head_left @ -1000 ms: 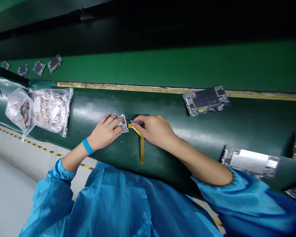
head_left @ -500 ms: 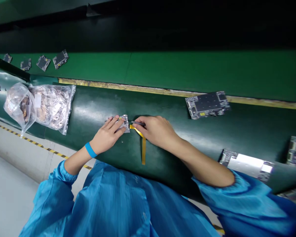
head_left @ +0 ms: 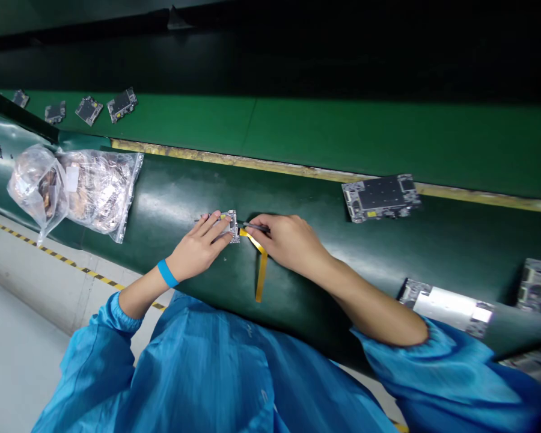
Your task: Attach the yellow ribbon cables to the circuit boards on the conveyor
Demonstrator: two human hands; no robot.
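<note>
The left hand rests on the dark green counter, a little left of the middle. Its fingers are stretched over a small board and grasp it by the edges, pressing it down on the counter. A blue wristband sits on this wrist.

The right hand is just to the right of the small board. It is closed around a thin dark tool, held like a pen. The tip of the tool points left and reaches the right edge of the small board; I cannot tell if it is one rod or tweezers.

A yellow strip starts at that same edge, under the tool. It goes a short way to the right, then bends and runs toward the near side of the counter.

At the left end of the counter lies a clear plastic bag full of parts. To the right, well apart from the hands, a larger board lies at the far edge of the counter. Another board with a shiny cover lies at the near right.

Beyond the counter runs a green belt, and four little boards lie on it at the far left.
</note>
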